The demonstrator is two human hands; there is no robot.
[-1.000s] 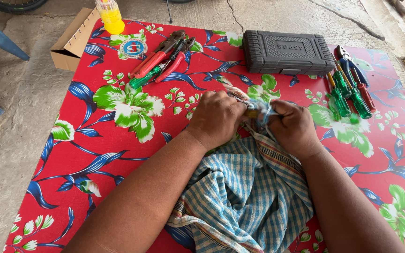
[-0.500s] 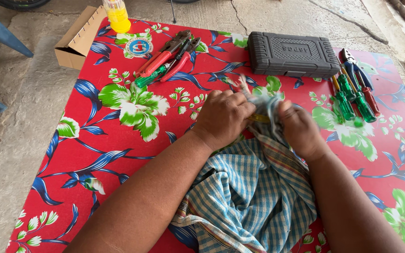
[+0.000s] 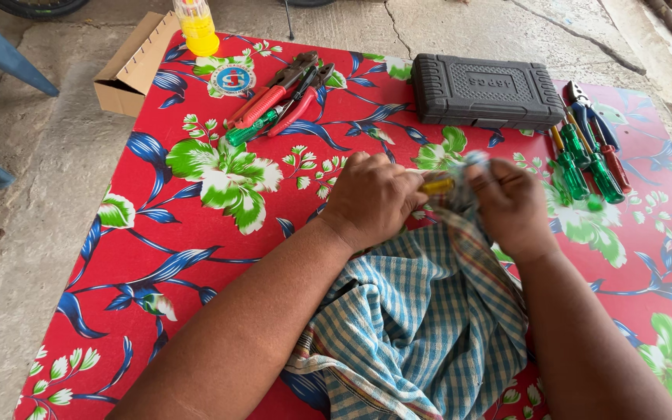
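Head view: two hands meet at the middle of the mat. The left hand is curled shut around a small tool with a yellow handle, only a short stretch of it showing between the fingers. The right hand is closed on a bunched fold of the blue checked cloth, pressing it against the tool's far end — the cloth trails down over both forearms toward the near edge.

Counted: one checked cloth; one dark grey plastic case lying shut at the far side; a row of about four green-handled screwdrivers to the right of the hands, with one blue-handled pair of pliers just beyond them; a pile of red-handled pliers and cutters on the far left, too overlapped to count; one yellow bottle; one open cardboard box off the mat's corner.

The surface is a red oilcloth with blue and green flowers, spread on a cracked concrete floor. Blue chair legs stand at the left edge.
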